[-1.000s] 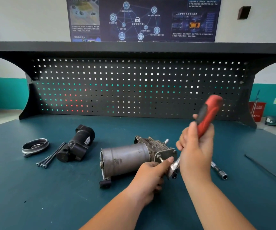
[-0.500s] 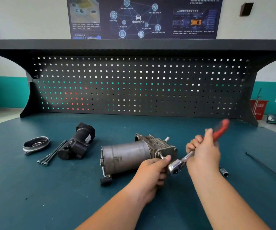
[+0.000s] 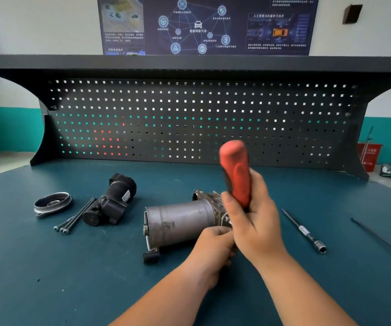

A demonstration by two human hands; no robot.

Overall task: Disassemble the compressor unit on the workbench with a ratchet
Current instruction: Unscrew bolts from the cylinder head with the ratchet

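The compressor (image 3: 180, 222) lies on its side in the middle of the bench (image 3: 48, 278), its long axis running left to right. The grey drum end points left, and the cast head end sits right under the hands. That end is where the work is, so both hands are already on it, pressed close together. The right hand (image 3: 253, 222) is clamped round the red grip of the ratchet (image 3: 235, 172), which stands nearly upright and leans a little left; its head is hidden below the palm. The left hand (image 3: 213, 248) is curled against the compressor's right end, nearer the body, but I cannot tell what it grips because the right hand covers it. The swing probably goes across the compressor's axis, and nothing stands in its way. An extension bar (image 3: 305, 231) lies well to the right, with a thin rod (image 3: 378, 238) beyond it. To the left lie a black part (image 3: 112, 203), long bolts (image 3: 74, 218) and a ring cover (image 3: 52, 203).
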